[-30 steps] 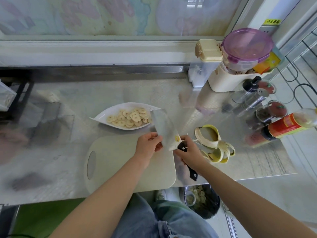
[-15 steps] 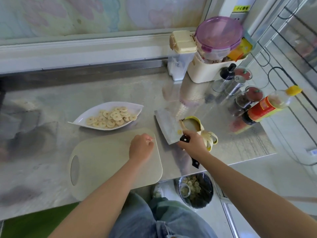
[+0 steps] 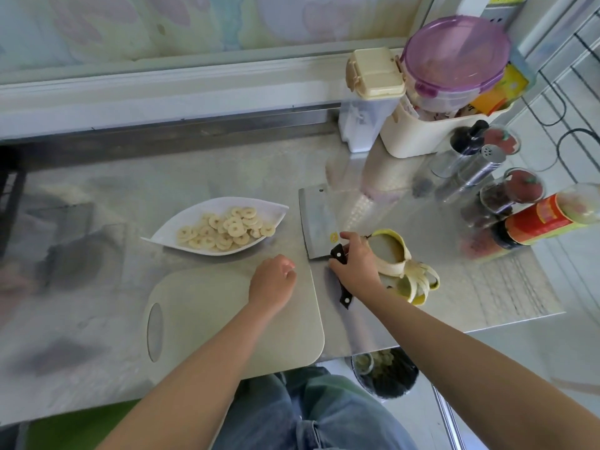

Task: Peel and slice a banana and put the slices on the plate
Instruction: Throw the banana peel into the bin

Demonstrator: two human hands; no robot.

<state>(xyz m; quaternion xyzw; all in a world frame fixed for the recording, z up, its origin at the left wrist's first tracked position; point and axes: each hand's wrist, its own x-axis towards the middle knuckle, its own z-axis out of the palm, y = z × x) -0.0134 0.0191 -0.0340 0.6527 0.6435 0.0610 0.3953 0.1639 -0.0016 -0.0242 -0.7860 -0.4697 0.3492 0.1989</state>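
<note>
Lowered now, the cleaver [image 3: 316,222] lies flat on the counter [image 3: 194,177] between the peel [image 3: 409,271] and the plate [image 3: 194,212] of banana slices [image 3: 224,230], right hand [image 3: 357,264] gripping its handle, left hand [image 3: 272,280] loosely curled, empty, on the cutting board [image 3: 211,319].

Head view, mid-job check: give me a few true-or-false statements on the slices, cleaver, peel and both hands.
1. The banana slices lie on the plate. True.
2. The cleaver lies on the cutting board. False: it is on the steel counter, right of the board.
3. The left hand holds the peel. False: it holds nothing; the peel lies on the counter beside the right hand.
4. The right hand grips the cleaver's handle. True.
</note>
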